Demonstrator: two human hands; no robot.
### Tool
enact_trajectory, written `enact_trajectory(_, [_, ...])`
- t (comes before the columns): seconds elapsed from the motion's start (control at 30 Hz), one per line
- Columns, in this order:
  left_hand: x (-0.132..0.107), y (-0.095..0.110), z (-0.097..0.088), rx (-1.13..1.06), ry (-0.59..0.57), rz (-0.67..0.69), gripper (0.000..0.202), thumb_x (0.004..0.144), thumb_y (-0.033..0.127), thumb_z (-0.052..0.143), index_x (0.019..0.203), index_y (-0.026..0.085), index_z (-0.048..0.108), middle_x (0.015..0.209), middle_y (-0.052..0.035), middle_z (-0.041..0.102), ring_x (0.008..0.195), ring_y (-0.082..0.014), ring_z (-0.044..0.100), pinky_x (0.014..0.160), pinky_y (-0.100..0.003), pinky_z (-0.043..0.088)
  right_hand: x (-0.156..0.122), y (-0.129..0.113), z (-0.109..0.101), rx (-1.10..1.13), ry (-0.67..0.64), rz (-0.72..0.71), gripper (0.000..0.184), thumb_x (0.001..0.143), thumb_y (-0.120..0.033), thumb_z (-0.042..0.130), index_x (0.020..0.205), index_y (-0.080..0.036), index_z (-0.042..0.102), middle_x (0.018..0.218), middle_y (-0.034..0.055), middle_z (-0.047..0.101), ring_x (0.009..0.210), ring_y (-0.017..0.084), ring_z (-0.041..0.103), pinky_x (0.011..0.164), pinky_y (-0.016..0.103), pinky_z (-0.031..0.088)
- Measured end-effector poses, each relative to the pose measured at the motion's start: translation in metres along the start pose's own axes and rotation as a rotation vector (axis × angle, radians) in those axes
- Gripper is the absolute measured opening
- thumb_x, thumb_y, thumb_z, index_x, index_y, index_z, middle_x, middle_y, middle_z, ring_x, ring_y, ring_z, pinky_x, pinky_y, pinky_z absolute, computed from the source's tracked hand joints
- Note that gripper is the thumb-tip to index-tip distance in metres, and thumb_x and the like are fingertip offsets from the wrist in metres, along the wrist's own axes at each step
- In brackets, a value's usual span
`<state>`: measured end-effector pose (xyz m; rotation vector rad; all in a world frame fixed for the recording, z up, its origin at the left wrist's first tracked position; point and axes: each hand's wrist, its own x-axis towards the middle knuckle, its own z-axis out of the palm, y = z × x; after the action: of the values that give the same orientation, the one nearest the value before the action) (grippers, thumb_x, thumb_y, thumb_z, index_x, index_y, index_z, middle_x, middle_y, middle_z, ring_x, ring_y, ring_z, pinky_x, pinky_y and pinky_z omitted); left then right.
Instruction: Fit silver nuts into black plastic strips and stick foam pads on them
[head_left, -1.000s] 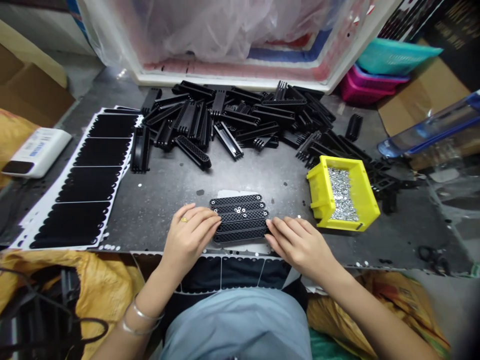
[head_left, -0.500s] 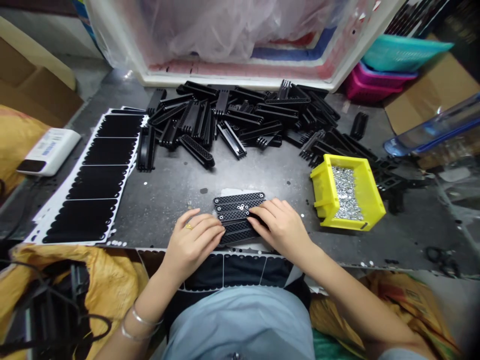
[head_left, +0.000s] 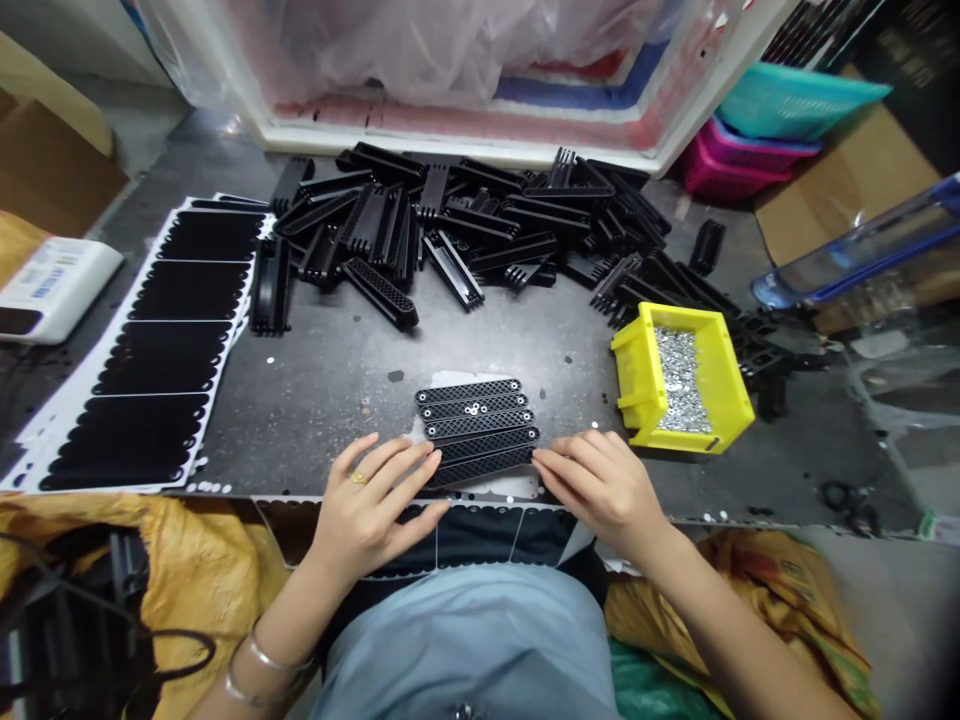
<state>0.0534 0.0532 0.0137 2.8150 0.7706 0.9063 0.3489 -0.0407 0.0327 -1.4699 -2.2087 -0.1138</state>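
Several black plastic strips with a crosshatch pattern (head_left: 480, 440) lie side by side in front of me, on a pale sheet. Small metal nuts sit at the ends of the upper strips, and a few loose nuts (head_left: 474, 409) rest on one of the middle strips. My left hand (head_left: 379, 500) is at the strips' left end, fingertips against the lower ones, thumb spread away. At the right end of the lowest strip, my right hand (head_left: 604, 490) has its fingertips pinched together; whatever is between them is hidden.
A yellow bin (head_left: 724, 400) of small metal nuts stands to the right. Behind lies a heap of black plastic parts (head_left: 465, 225). Sheets with black scalloped panels (head_left: 150, 355) lie at left, beside a white device (head_left: 56, 290). Pink baskets (head_left: 739, 165) sit at back right.
My right hand has moved right, off the middle of the strips to their right end. My left thumb has spread away from the fingers. The camera view has shifted slightly.
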Motion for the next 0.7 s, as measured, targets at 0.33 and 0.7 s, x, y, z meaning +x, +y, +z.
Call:
enact_trajectory(0.33, [0.002, -0.006, 0.01, 0.055, 0.059, 0.023, 0.023, 0.092, 0.023, 0.077, 0.114, 0.021, 0.07, 0.108, -0.0048, 0.081, 0.101, -0.0224, 0.074, 0.106, -0.043, 0.043, -0.004, -0.017, -0.002, -0.37, -0.03, -0.222, 0.018, 0.099, -0.013, 0.063, 0.112, -0.008, 0.075, 0.105, 0.0111, 0.08, 0.091, 0.023, 0.067, 0.079, 0.037, 0.048])
enact_trajectory(0.7, [-0.001, -0.007, 0.011, -0.004, 0.058, -0.014, 0.021, 0.092, 0.024, 0.077, 0.112, 0.022, 0.069, 0.109, -0.0045, 0.08, 0.104, -0.0223, 0.073, 0.106, -0.043, 0.044, 0.005, -0.001, -0.005, -0.292, -0.108, -0.401, 0.03, 0.1, -0.005, 0.047, 0.099, -0.01, 0.077, 0.107, 0.0134, 0.076, 0.094, 0.023, 0.064, 0.082, 0.038, 0.048])
